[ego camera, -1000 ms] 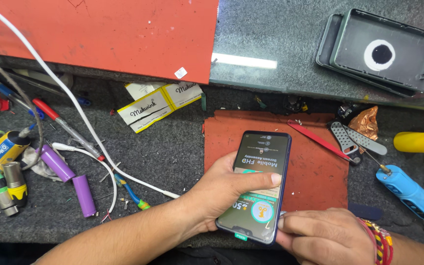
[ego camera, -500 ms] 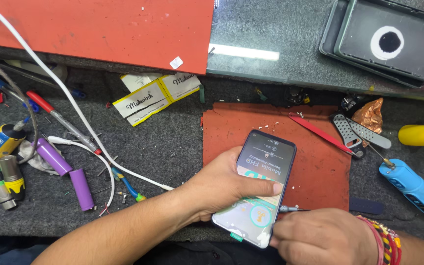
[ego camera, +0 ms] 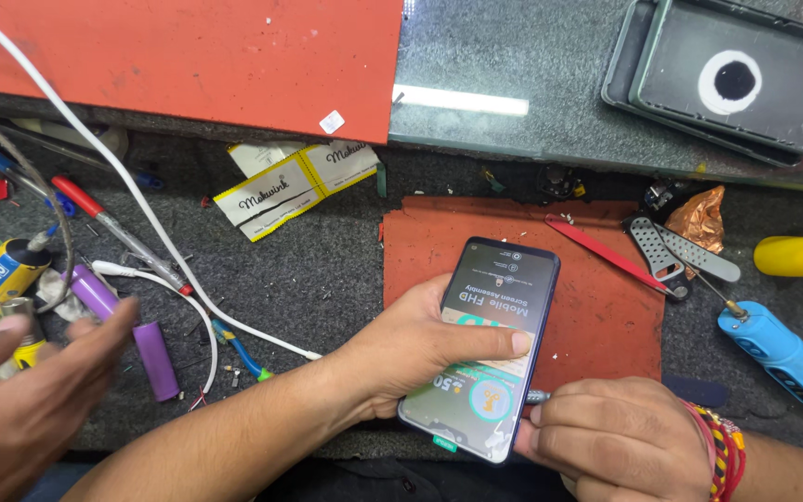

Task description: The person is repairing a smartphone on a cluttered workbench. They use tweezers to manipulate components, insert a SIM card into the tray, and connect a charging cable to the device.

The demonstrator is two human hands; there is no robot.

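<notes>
I see my left hand (ego camera: 420, 349) wrapped around the smartphone (ego camera: 485, 349), thumb pressed across its protective film, which steadies it tilted above the near edge of the red work mat (ego camera: 597, 307) on the tabletop (ego camera: 327, 270). My right hand (ego camera: 615, 442) is closed on a thin metal tool (ego camera: 536, 397) whose tip meets the phone's lower right edge, seemingly so the grip braces against the prying. Another person's hand (ego camera: 20, 409), fingers loosely spread, comes in at near left beside purple battery cells (ego camera: 155, 358).
</notes>
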